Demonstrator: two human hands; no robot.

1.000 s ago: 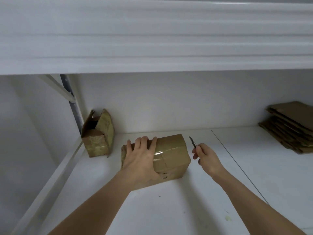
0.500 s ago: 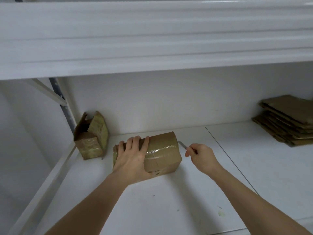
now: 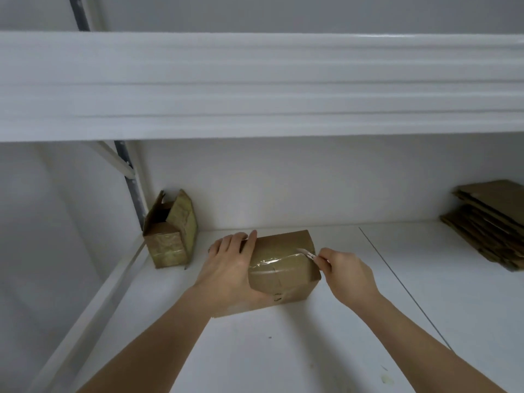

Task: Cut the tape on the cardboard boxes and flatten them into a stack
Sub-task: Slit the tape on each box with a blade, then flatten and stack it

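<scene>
Matt brown cardboard box (image 3: 286, 268), glossy tape (image 3: 269, 261); smooth white shelf (image 3: 283, 350).

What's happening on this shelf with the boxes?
A person is cutting open a taped cardboard box on a white shelf. The left hand holds the box steady from its left end, while the right hand grips a small knife with the blade at the tape on the box's right end. Another box, already open on top, stands at the back left, and a stack of flattened cardboard lies far right.
</scene>
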